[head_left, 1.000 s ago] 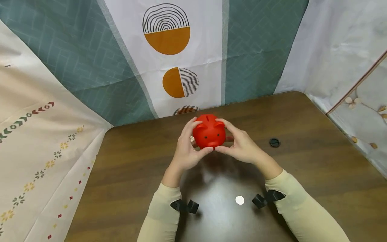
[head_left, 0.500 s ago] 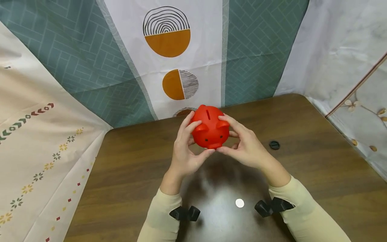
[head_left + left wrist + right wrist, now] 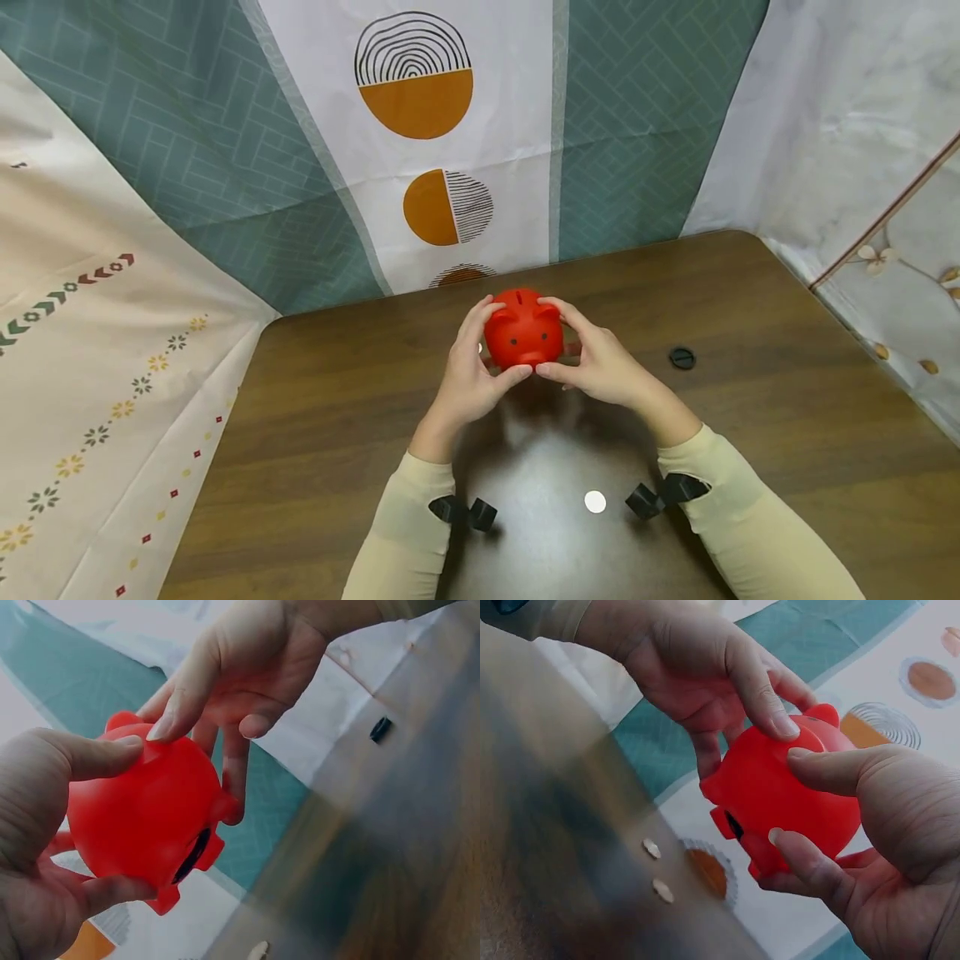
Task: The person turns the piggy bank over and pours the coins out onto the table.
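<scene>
A red piggy bank [image 3: 523,332] is held off the table between both hands, its snout facing the head camera and its slot on top. My left hand [image 3: 468,375] grips its left side, thumb by the snout. On the other side my right hand [image 3: 600,362] grips it likewise, the thumbs nearly meeting. Both wrist views show a dark round opening [image 3: 193,855] in the underside. Two small coins [image 3: 663,891] lie on the table below; in the head view the left hand partly hides a coin [image 3: 480,347]. Any contents of the bank are hidden.
A black round plug [image 3: 682,358] lies on the brown wooden table [image 3: 337,433], right of the hands. Patterned cloths [image 3: 637,125] hang behind and along both sides. A bright white round spot [image 3: 595,502] shows on the shiny tabletop between the forearms.
Half a second ago the piggy bank looked larger and higher, showing more of its slot. Now both hands have brought it back down, close to its place one second ago.
</scene>
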A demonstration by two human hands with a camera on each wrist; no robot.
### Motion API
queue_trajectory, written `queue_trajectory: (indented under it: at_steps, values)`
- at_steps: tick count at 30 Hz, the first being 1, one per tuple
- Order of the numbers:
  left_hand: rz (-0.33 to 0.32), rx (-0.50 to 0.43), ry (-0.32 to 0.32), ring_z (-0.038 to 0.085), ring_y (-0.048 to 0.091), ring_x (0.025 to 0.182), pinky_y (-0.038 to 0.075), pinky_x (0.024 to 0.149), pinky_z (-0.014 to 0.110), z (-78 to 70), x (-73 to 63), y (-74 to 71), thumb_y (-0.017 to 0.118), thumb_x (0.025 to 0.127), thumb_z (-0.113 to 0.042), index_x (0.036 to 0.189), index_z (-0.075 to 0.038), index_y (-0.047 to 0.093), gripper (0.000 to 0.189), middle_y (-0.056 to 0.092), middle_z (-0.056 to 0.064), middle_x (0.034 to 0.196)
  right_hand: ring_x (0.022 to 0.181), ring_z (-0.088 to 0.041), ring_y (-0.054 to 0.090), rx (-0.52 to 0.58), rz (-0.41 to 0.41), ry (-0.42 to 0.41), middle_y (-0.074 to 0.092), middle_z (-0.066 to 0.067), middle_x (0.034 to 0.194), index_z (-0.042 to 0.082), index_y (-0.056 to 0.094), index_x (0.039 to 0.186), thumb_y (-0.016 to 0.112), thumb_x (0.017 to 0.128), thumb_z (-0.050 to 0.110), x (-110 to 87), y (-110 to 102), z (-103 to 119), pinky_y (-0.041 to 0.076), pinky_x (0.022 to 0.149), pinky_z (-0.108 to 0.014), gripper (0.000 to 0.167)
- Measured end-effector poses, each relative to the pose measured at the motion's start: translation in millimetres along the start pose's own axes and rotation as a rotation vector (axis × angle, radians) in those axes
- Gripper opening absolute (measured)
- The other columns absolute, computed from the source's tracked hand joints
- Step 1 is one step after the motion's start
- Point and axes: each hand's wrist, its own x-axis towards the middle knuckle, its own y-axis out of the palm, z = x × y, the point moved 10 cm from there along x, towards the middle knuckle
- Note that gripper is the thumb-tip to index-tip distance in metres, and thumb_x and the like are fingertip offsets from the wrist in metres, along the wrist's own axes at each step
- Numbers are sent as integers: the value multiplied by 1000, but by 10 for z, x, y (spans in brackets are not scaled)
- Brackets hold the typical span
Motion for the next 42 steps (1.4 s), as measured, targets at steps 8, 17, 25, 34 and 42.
queue_trajectory:
  at_steps: [8, 17, 25, 34, 42]
  values:
    - [-173, 45, 456, 40, 37, 132, 50, 92, 47, -913, -144, -232, 81, 65, 7, 127, 4, 46, 71, 29, 30, 146, 107, -31, 63, -132, -235, -400, 38, -10, 149, 14, 42, 144, 85, 70, 3, -275, -175, 813, 58, 63, -30, 86]
    - [-18, 15, -28, 31, 42, 130, 54, 82, 45, -52, -55, -30, 80, 76, -6, 141, -8, 40, 76, 25, 11, 154, 109, -35, 60, -23, -44, -34, 48, -13, 138, 23, 30, 149, 79, 81, 15, -62, 25, 245, 55, 82, -47, 84]
    - [17, 45, -125, 24, 44, 125, 54, 85, 44, 232, -31, 31, 82, 76, -12, 143, -15, 37, 81, 32, 4, 150, 95, -33, 67, 57, 12, 87, 48, -10, 136, 37, 30, 146, 79, 81, 24, -31, 82, -26, 59, 69, -41, 83]
    - [-64, -2, 201, 38, 40, 130, 54, 83, 46, -401, -26, -65, 80, 71, 5, 135, 2, 40, 75, 25, 23, 151, 106, -38, 62, -86, -109, -162, 48, -15, 137, 17, 33, 147, 81, 77, 9, -140, -118, 552, 59, 68, -34, 86]
    - [-15, 9, 28, 28, 40, 131, 55, 81, 47, 27, -18, -13, 81, 75, -7, 140, -12, 39, 78, 24, 9, 154, 107, -34, 62, -52, -51, -32, 49, -7, 136, 38, 30, 147, 82, 78, 21, -26, -31, 136, 58, 73, -38, 88]
